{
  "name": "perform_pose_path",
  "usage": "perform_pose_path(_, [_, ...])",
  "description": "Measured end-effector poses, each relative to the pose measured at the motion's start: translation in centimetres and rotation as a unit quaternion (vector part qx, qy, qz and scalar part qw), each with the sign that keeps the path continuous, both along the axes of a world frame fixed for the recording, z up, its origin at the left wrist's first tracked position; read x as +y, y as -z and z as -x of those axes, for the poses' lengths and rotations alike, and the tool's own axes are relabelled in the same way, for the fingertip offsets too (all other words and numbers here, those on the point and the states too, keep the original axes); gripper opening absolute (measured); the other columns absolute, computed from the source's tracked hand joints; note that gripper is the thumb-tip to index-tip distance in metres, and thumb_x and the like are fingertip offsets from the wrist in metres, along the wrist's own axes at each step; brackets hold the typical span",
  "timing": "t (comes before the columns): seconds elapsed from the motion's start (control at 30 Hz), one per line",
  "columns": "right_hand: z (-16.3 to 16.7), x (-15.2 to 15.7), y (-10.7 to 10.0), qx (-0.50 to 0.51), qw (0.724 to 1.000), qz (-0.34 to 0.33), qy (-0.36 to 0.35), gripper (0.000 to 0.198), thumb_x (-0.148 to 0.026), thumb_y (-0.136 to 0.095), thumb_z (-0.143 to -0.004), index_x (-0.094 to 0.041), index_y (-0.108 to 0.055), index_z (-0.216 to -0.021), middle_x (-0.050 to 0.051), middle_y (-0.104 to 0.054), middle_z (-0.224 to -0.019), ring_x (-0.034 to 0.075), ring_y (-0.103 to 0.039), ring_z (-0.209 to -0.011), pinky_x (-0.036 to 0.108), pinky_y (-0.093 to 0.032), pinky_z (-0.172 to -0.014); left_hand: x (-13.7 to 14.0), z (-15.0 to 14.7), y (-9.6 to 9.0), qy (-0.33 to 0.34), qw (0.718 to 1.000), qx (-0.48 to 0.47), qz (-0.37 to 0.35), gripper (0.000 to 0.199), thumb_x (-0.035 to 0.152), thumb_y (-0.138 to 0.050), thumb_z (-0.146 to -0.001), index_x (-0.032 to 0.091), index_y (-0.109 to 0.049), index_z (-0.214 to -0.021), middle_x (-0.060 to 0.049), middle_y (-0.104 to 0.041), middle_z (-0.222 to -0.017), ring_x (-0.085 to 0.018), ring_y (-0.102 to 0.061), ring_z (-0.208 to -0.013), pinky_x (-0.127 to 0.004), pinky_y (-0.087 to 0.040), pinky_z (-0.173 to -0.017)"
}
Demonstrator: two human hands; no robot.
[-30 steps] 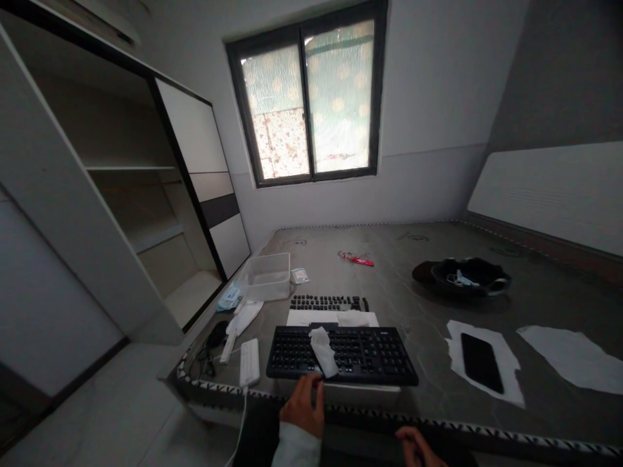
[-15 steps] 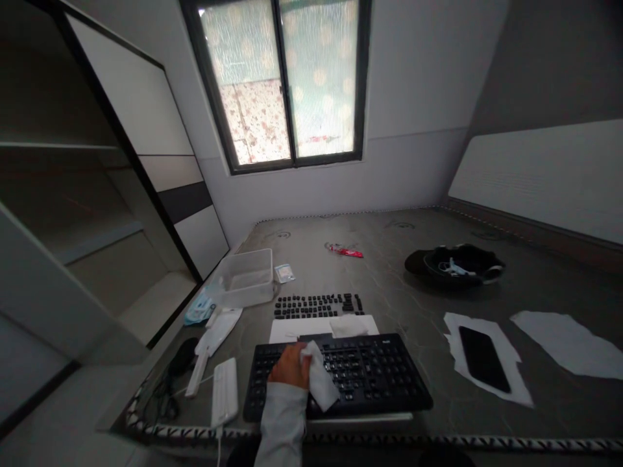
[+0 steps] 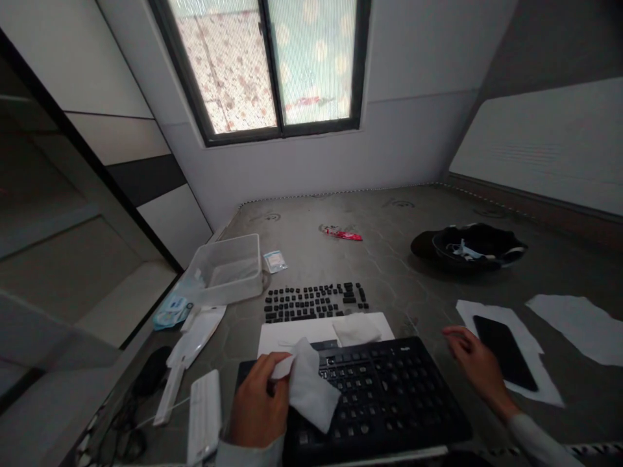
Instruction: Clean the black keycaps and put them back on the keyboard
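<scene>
With your left hand [image 3: 259, 408] pinching the white tissue [image 3: 312, 388] over the left of the black keyboard [image 3: 389, 395], press lightly and brace its right edge with your right hand [image 3: 481, 368], empty and curled near the smartphone [image 3: 511, 353].

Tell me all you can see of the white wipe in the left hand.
The white wipe looks soft and folded; paper or cloth, I can't tell. The left hand pinches what looks like its upper left edge. The rest slants down to the right over the black keyboard, its contact there unclear.
</scene>
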State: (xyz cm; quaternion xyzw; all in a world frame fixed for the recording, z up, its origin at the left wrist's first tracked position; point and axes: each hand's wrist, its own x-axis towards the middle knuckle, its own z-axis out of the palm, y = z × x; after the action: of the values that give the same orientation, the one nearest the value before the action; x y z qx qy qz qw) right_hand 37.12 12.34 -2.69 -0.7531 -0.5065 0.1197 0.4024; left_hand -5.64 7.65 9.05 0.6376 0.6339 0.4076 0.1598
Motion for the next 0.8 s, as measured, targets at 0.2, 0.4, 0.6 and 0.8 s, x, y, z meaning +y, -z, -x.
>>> perform_pose_path(0.2, [2.6, 10.2, 0.8, -0.094, 0.964, 0.121, -0.217, 0.040, -0.051, -0.047, -0.084, -0.023, -0.073, -0.098, 0.003, -0.072, -0.070, 0.021, -0.065, -0.065, 0.029, -0.044, -0.060, 0.3, 0.4, 0.0, -0.023, 1.000, -0.008, 0.019, 0.020, 0.030, -0.051, -0.082, 0.029, -0.070, -0.085, 0.001, -0.072, -0.088, -0.020, -0.067, -0.084, -0.029, -0.049, -0.074])
perform_pose_path(0.4, [5.8, 15.1, 1.9, -0.183, 0.937, 0.158, -0.254, 0.041, -0.049, -0.051, -0.087, -0.024, -0.072, -0.111, 0.007, -0.076, -0.088, 0.023, -0.070, -0.083, 0.030, -0.047, -0.071, 0.4, 0.9, 0.1, -0.020, 0.998, -0.037, 0.041, 0.018, 0.035, -0.054, -0.083, 0.029, -0.072, -0.085, 0.002, -0.072, -0.088, -0.020, -0.066, -0.084, -0.028, -0.048, -0.075])
perform_pose_path(0.6, [7.2, 16.1, 2.2, -0.223, 0.912, 0.199, -0.281, 0.039, -0.044, -0.053, -0.087, -0.025, -0.070, -0.116, 0.009, -0.077, -0.097, 0.027, -0.070, -0.091, 0.031, -0.048, -0.070, 0.3, 0.8, -0.2, -0.026, 0.996, -0.065, 0.048, 0.018, 0.035, -0.056, -0.083, 0.030, -0.073, -0.084, 0.002, -0.071, -0.086, -0.019, -0.066, -0.085, -0.027, -0.048, -0.076])
perform_pose_path(0.8, [7.4, 15.2, 2.3, -0.257, 0.897, 0.192, -0.305, 0.036, -0.040, -0.048, -0.090, -0.023, -0.073, -0.110, 0.010, -0.076, -0.101, 0.029, -0.069, -0.095, 0.034, -0.047, -0.075, 0.2, 0.6, -0.5, -0.026, 0.996, -0.076, 0.042, 0.018, 0.035, -0.057, -0.083, 0.029, -0.074, -0.085, 0.001, -0.072, -0.085, -0.020, -0.066, -0.081, -0.027, -0.048, -0.072])
